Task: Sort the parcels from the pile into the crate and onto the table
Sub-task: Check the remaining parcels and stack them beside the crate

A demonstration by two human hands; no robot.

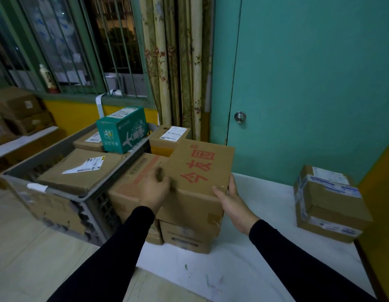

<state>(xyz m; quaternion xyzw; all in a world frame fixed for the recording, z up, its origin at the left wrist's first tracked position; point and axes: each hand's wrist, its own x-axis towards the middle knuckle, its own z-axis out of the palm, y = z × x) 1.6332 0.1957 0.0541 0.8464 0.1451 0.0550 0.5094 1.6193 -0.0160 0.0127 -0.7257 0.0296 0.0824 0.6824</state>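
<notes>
A brown carton with large red characters (198,171) sits on top of the parcel pile. My left hand (155,188) grips its left edge with curled fingers. My right hand (230,199) clasps its right side, thumb on the top face. Beneath it lie a carton with a barcode (137,171) and a lower box (187,236), and a labelled box (169,136) stands behind. The grey crate (95,205) at the left holds a flat brown parcel (82,168), another brown parcel (89,141) and a green box (121,129). A taped parcel (328,201) rests on the white table (265,225) at the right.
A teal door (309,83) with a knob (239,117) stands behind the table. A barred window (69,40) and a flowered curtain (174,62) are at the back. More cartons (17,105) sit on a shelf at the far left. The floor is pale tile (36,258).
</notes>
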